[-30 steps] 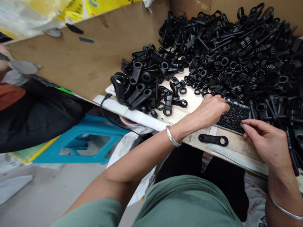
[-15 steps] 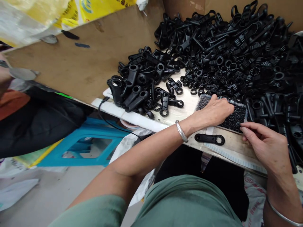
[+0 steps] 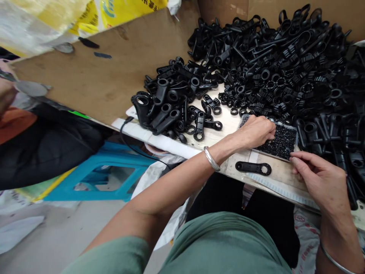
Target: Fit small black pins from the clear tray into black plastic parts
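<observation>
My left hand (image 3: 256,131) is over a clear plastic box (image 3: 273,155) full of tiny black pieces (image 3: 285,141). Its fingers are curled down and the tips are hidden, so anything in them does not show. At the box's near right corner, the thumb and forefinger of my right hand (image 3: 322,173) are pinched together. Whatever sits between them is too small to make out. A flat black plastic arm with a ring at its right end (image 3: 252,168) lies on the table just in front of the box.
Behind the box rises a large heap of black rings and arms (image 3: 273,72). A smaller pile of black arms (image 3: 168,99) lies to the left, beside a cardboard wall (image 3: 128,64). A blue stool (image 3: 85,190) stands below, near another person's dark clothing (image 3: 51,152).
My left hand has shifted slightly left over the box, uncovering more of the tiny pieces. My right hand stays pinched at the box corner, almost unmoved.
</observation>
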The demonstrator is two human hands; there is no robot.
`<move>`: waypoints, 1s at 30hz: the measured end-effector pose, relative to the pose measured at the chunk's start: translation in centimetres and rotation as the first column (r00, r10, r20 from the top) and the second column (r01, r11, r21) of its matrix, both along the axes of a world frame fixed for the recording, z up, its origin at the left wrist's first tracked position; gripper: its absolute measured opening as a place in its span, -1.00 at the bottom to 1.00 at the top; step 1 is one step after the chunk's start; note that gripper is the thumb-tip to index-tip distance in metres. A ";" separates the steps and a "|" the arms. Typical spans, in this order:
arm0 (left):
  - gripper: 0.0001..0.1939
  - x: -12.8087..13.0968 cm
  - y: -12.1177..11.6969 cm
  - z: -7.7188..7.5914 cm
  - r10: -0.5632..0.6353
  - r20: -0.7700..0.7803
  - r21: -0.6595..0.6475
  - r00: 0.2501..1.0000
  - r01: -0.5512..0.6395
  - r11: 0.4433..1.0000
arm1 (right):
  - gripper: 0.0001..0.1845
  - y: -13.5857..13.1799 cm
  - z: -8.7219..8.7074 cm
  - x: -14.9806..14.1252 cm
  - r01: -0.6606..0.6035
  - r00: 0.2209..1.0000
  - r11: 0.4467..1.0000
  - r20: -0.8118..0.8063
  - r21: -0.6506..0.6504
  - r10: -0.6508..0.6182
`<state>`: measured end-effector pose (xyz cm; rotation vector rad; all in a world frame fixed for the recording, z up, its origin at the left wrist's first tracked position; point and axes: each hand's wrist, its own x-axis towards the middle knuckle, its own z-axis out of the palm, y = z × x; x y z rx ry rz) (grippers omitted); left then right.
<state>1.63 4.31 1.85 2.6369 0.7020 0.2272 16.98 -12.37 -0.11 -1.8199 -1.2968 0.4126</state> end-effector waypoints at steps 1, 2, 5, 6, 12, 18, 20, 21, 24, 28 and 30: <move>-0.83 -0.1 0.0 -0.1 0.003 0.025 -0.017 1.000 -0.002 1.000 | -0.77 0.0 -0.1 0.0 0.005 1.000 1.000 -0.007 -0.007 -0.005; -0.82 -0.1 0.1 -0.1 0.006 0.057 -0.042 0.998 -0.004 0.999 | -0.77 0.0 -0.1 0.0 0.012 1.000 1.000 -0.019 -0.012 -0.012; -0.81 -0.5 0.1 0.0 0.041 0.183 -0.185 0.982 -0.007 0.983 | -0.75 -0.1 -0.2 -0.1 0.037 0.995 0.999 -0.090 -0.029 -0.039; -0.82 -0.7 0.1 0.1 0.062 0.226 -0.258 0.972 -0.001 0.966 | -0.74 -0.1 -0.2 0.0 0.043 0.992 0.999 -0.119 -0.032 -0.047; -0.89 -1.6 0.0 -0.2 0.206 0.417 -0.650 0.885 0.132 0.748 | -0.74 0.0 -0.2 -0.4 0.011 0.965 1.000 -0.261 -0.006 -0.012; -0.88 -1.9 -0.2 -0.4 0.308 0.399 -0.513 0.864 -0.068 0.856 | -0.79 0.1 -0.1 -0.9 0.042 0.966 0.999 -0.256 0.027 -0.034; -0.86 -2.3 -0.3 -0.3 0.279 0.379 -0.418 0.882 -0.106 0.902 | -0.78 -0.2 -0.2 -0.6 0.071 0.970 0.997 -0.234 0.029 -0.062; -0.85 -2.7 -0.3 -0.2 0.263 0.366 -0.374 0.893 -0.118 0.920 | -0.78 -0.4 -0.2 -0.5 0.081 0.971 0.996 -0.227 0.030 -0.072; -0.81 -4.0 -0.1 0.0 0.221 0.308 -0.218 0.925 -0.158 0.963 | -0.75 -0.7 -0.5 0.0 0.101 0.972 0.995 -0.213 0.017 -0.095; -0.81 -5.3 0.2 0.2 0.128 0.156 0.041 0.979 -0.136 0.990 | -0.71 -0.9 -0.7 -0.1 0.094 0.980 0.996 -0.178 -0.010 -0.094; -0.86 -5.5 0.2 0.3 0.092 0.032 0.104 0.995 -0.095 0.990 | -0.70 -0.9 -0.8 -0.2 0.087 0.985 0.996 -0.145 -0.010 -0.088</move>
